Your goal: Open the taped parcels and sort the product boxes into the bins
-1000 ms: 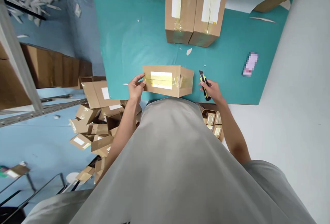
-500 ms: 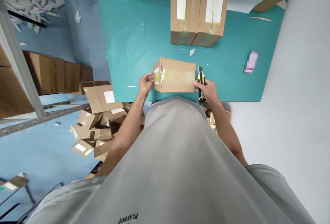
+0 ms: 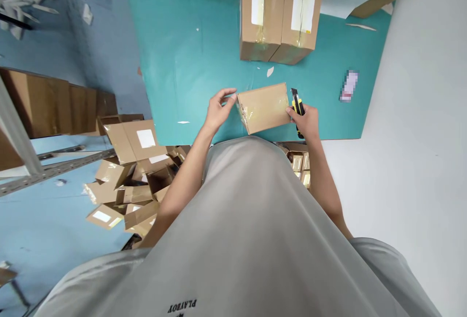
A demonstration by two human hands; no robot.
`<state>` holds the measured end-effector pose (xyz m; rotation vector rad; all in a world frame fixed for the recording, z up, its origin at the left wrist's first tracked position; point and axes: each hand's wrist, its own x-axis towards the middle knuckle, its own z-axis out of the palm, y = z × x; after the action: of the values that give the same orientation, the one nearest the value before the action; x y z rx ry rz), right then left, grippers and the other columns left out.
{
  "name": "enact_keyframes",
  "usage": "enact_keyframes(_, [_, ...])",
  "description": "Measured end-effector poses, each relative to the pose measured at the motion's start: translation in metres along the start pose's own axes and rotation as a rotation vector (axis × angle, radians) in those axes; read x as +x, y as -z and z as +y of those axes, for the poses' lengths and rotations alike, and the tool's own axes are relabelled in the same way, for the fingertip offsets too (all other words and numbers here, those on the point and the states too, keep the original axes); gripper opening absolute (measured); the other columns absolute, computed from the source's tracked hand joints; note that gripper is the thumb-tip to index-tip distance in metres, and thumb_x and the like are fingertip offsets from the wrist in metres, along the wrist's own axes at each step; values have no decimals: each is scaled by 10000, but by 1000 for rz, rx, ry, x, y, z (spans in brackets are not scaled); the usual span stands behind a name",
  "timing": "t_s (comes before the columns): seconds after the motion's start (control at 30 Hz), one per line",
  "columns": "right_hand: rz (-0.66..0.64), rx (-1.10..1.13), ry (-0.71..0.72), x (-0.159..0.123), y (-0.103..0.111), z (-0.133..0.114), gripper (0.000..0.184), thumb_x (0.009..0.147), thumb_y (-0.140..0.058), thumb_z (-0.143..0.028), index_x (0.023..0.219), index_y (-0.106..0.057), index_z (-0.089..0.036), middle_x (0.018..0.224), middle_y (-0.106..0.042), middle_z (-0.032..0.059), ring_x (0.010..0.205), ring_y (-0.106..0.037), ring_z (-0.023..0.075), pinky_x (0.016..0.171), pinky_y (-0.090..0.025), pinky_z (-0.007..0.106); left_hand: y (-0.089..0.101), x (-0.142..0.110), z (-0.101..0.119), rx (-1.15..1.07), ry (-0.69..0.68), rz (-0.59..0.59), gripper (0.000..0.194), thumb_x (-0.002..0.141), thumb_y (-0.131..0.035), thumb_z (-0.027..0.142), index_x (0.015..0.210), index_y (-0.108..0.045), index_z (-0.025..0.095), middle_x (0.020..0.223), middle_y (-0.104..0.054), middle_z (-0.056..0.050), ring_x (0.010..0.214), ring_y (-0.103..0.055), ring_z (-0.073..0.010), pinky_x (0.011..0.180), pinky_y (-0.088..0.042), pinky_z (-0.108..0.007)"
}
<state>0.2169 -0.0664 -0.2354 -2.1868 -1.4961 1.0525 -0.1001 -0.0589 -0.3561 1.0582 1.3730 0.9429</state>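
A small cardboard box [image 3: 264,108] with clear tape along its left end is tilted near the front edge of the teal table. At its upper left corner, my left hand [image 3: 219,109] has thumb and fingertips closed on the cardboard. My right hand [image 3: 307,121] is closed around a black and yellow utility knife [image 3: 297,104], its blade end pointing away from me. The right thumb also touches the box's right edge. No printed label shows on the box's upper face.
Two taped cardboard boxes [image 3: 279,10] stand side by side at the back of the teal table [image 3: 175,74]. A blurred pink item [image 3: 349,86] lies at right. Opened cartons [image 3: 133,144] are heaped on the floor at left, and small boxes [image 3: 301,164] sit below the table edge.
Between my hands the box has turned over, so its labelled face no longer shows, and it has moved right and tilted. My left hand has moved right; the knife stays in my right hand.
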Motion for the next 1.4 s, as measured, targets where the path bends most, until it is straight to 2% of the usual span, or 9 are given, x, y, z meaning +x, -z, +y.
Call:
enact_keyframes(0.1, [10,-91,17,-3,3,-1,319,1003,-724,-525,951,-737,-210,688,-690,-9,706,-709,228,810,-586,363,-3,4,34,66,-92,-31,332,952,-822,439,1197,-775,220,1265,-804,-86,1188,-744,-242,1016,-624,-363])
enact_keyframes(0.2, [28,-167,15,-10,5,-5,343,1051,-678,-563,1016,-700,-222,804,-736,46,811,-727,270,886,-578,393,-8,11,49,81,-105,-56,256,871,-854,260,1107,-777,195,1159,-788,-73,1151,-739,-256,1002,-637,-398])
enact_keyframes(0.3, [24,-220,-11,-29,-1,-17,351,1127,-556,-546,1171,-661,-214,966,-780,123,932,-747,321,923,-561,411,-8,20,47,63,-82,-46,247,806,-861,158,1034,-769,184,1066,-769,-61,1116,-733,-264,1002,-646,-428])
enact_keyframes(0.4, [-78,-268,16,-56,-18,-40,359,1167,-438,-438,1343,-614,-179,1123,-809,176,981,-756,339,901,-554,404,-4,29,43,64,-71,-69,265,766,-888,144,1002,-771,181,1003,-769,-52,1062,-736,-262,992,-655,-445])
enact_keyframes(0.53, [-315,-380,130,-82,-46,-81,382,1174,-429,-360,1416,-647,-162,1209,-832,172,1037,-774,318,942,-535,369,1,34,45,88,-85,-125,268,746,-923,170,980,-792,171,987,-782,-54,983,-745,-246,970,-664,-444])
enact_keyframes(0.7, [-350,-530,141,-86,-63,-116,433,1204,-409,-359,1488,-682,-179,1273,-833,170,1133,-772,327,971,-511,351,2,34,46,76,-82,-142,264,751,-935,190,982,-808,169,983,-786,-55,977,-743,-246,974,-669,-451])
enact_keyframes(0.93, [-325,-579,81,-89,-69,-135,434,1213,-427,-344,1537,-656,-167,1266,-830,169,1148,-758,321,990,-525,359,0,35,39,52,-105,-138,218,765,-919,191,961,-823,188,967,-778,-47,937,-733,-236,960,-678,-446])
enact_keyframes(1.13, [-313,-650,28,-90,-80,-154,410,1207,-432,-304,1477,-683,-126,1250,-811,226,1181,-760,348,1005,-533,384,-5,31,39,58,-94,-81,155,788,-897,183,917,-811,188,949,-752,-49,932,-730,-224,978,-662,-431])
enact_keyframes(1.4, [-417,-760,-59,-122,-71,-149,419,1189,-431,-282,1503,-674,-149,1282,-811,236,1192,-788,372,977,-590,431,-9,22,42,45,-102,-60,176,770,-885,205,916,-790,187,953,-763,-40,900,-714,-204,910,-657,-369])
